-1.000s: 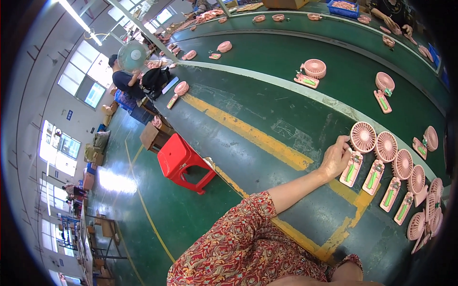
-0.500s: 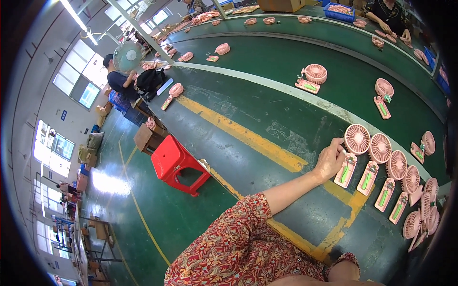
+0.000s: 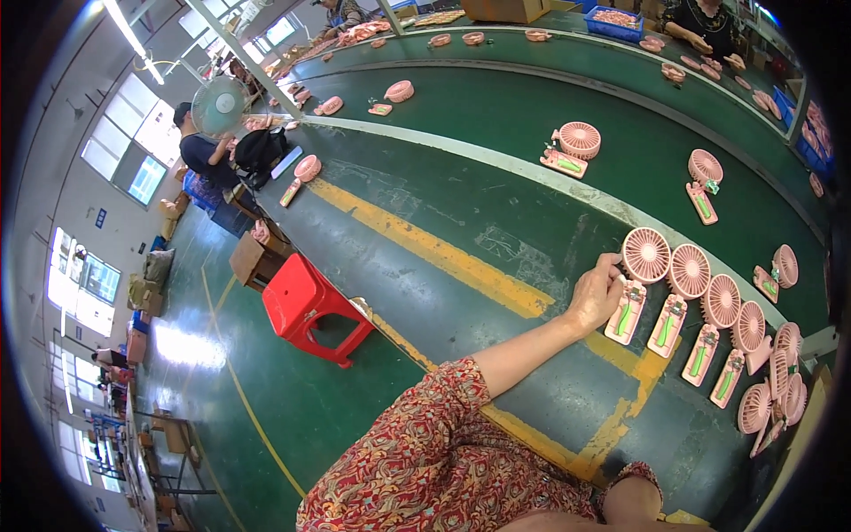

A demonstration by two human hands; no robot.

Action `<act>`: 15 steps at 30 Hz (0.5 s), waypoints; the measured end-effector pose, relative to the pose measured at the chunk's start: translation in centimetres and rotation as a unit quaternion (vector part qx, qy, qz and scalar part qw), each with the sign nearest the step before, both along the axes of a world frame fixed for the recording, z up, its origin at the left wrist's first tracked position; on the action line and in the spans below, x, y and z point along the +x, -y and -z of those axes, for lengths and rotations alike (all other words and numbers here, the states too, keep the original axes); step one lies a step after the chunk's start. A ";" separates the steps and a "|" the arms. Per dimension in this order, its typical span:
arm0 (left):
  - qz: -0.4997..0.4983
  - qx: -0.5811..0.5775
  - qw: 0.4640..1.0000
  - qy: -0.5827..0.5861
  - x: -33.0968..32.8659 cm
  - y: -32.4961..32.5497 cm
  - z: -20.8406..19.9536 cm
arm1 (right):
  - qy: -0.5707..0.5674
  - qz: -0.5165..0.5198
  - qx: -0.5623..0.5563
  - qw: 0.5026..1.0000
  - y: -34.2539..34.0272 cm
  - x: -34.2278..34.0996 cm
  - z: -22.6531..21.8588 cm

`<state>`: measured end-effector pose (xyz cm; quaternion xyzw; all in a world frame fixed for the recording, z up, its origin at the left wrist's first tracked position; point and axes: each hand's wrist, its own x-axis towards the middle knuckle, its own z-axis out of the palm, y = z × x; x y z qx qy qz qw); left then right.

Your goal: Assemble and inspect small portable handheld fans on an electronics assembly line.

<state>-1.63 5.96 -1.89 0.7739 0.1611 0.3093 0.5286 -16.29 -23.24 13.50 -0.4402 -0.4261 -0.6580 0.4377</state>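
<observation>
My left hand (image 3: 596, 297) rests at the near end of the row, its fingers bent around the left edge of a pink handheld fan (image 3: 645, 256). This fan lies on the bench with its opened handle (image 3: 626, 313) showing a green part inside. Beside it to the right lie several alike, among them a second fan (image 3: 689, 271) and a third fan (image 3: 721, 301), each with an opened handle below. At the far right, more fans (image 3: 755, 408) are stacked together. Only my right upper arm (image 3: 634, 496) shows at the lower edge; my right hand is out of view.
A green conveyor belt (image 3: 496, 97) carrying loose fans runs behind the bench. One fan (image 3: 307, 168) lies at the bench's far left end. A red stool (image 3: 310, 301) stands by its near edge. Across the belt are a co-worker's hands (image 3: 700, 44) and a blue crate (image 3: 613, 25).
The whole view has shifted, so the bench and fans appear slightly farther left. My left hand stays at the same fan. No fan in the row has visibly changed place.
</observation>
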 end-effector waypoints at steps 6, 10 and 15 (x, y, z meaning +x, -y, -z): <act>0.000 0.029 1.000 -0.002 0.5 -0.2 0.5 | 0.240 -0.370 0.073 0.894 -4.1 2.7 -1.3; -0.005 0.022 1.000 0.011 0.6 -0.3 0.3 | 0.241 -0.321 0.088 0.911 -5.5 3.2 -2.4; -0.009 0.034 0.999 0.013 0.6 -0.4 0.2 | 0.251 -0.257 0.103 0.928 -6.5 3.8 -3.6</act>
